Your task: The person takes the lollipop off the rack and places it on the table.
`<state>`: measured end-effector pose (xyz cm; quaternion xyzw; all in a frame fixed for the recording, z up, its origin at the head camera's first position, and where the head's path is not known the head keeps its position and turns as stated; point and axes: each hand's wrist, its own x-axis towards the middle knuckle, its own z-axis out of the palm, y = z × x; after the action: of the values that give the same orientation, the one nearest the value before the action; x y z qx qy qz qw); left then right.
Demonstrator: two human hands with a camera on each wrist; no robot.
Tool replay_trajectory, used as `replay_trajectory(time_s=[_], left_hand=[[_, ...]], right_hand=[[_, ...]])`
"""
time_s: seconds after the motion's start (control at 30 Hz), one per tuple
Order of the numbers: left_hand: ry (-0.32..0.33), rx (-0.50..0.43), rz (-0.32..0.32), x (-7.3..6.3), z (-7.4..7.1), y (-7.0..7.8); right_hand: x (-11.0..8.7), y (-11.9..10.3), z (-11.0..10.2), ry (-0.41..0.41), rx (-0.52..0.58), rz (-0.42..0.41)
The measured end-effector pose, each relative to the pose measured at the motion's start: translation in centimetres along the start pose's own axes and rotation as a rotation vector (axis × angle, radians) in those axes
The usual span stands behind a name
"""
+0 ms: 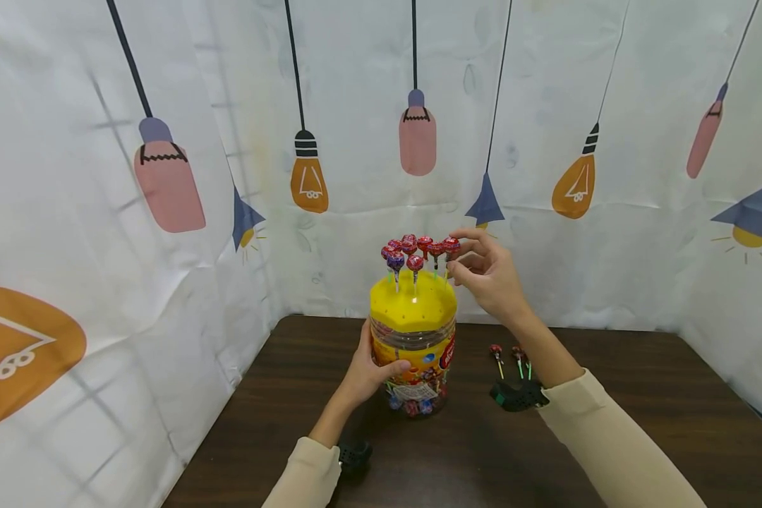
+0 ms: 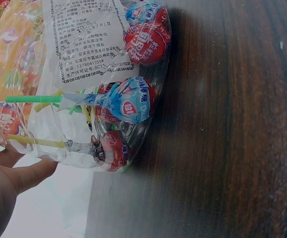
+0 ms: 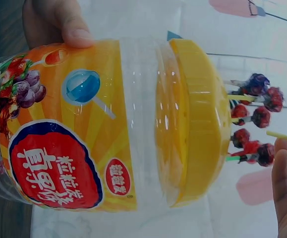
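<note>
A clear plastic candy jar (image 1: pixel 428 358) with an orange-yellow printed label stands upright on the table, with wrapped lollipops inside. Several red- and purple-wrapped lollipops (image 1: pixel 415 263) stick up from small holes in its yellow lid (image 1: pixel 413 314). My left hand (image 1: pixel 365 372) grips the jar's left side, thumb across the front. Above the lid's right edge, my right hand (image 1: pixel 492 279) pinches a red-wrapped lollipop (image 1: pixel 451 245). In the right wrist view its yellow stick (image 3: pixel 280 135) points toward the lid, apart from it. The held lollipop's head is mostly out of that view.
On the dark wooden table (image 1: pixel 584 437), a loose lollipop (image 1: pixel 497 355) lies right of the jar, with more lollipops (image 1: pixel 518 355) beside it, partly behind my right forearm. A white curtain (image 1: pixel 355 268) printed with lamps hangs behind and along the sides.
</note>
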<state>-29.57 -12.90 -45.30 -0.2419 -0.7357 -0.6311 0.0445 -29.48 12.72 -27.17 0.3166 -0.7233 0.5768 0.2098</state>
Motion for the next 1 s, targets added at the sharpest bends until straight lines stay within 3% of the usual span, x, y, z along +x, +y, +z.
replay_trajectory(time_s=[1.0], left_hand=[[0.005, -0.003, -0.008, 0.0, 0.0, 0.0]], right_hand=[[-3.1, 2.1, -4.7, 0.027, 0.074, 0.126]])
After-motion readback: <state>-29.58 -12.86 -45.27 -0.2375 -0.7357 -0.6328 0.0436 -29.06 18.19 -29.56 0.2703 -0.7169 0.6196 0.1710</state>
